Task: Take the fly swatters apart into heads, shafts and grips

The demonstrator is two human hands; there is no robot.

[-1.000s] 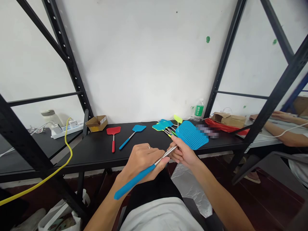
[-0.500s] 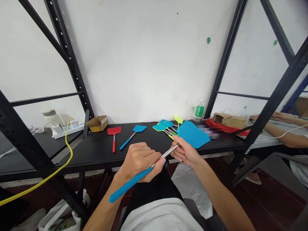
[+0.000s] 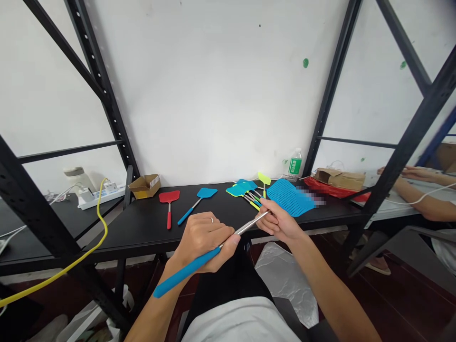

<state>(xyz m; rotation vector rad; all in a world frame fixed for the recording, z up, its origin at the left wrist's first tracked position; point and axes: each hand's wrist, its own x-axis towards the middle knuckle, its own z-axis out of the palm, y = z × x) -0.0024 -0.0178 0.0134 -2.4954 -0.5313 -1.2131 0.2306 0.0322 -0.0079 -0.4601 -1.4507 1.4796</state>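
I'm seeing 1 red swatter [image 3: 169,196], 1 loose blue swatter [image 3: 206,192] & a swatter pile [image 3: 239,190] (count unclear) lying on tabletop [image 3: 142,230]. 1 held swatter [image 3: 245,227] is slanting betw. hands: L hand [image 3: 206,240] gripping tight where rod [image 3: 251,223] meets blue handle [image 3: 188,270], R hand [image 3: 280,223] pinching nr mesh head [image 3: 291,197].

white wall [image 3: 221,95] | black metal frame [image 3: 335,80] | black desk [image 3: 138,223] | dark-red floor [image 3: 409,294]

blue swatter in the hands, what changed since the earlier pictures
The left hand and right hand have drawn apart; more shaft of the held blue swatter shows between them, its handle further left, its head further right. Both hands kept hold; the red swatter stayed put.
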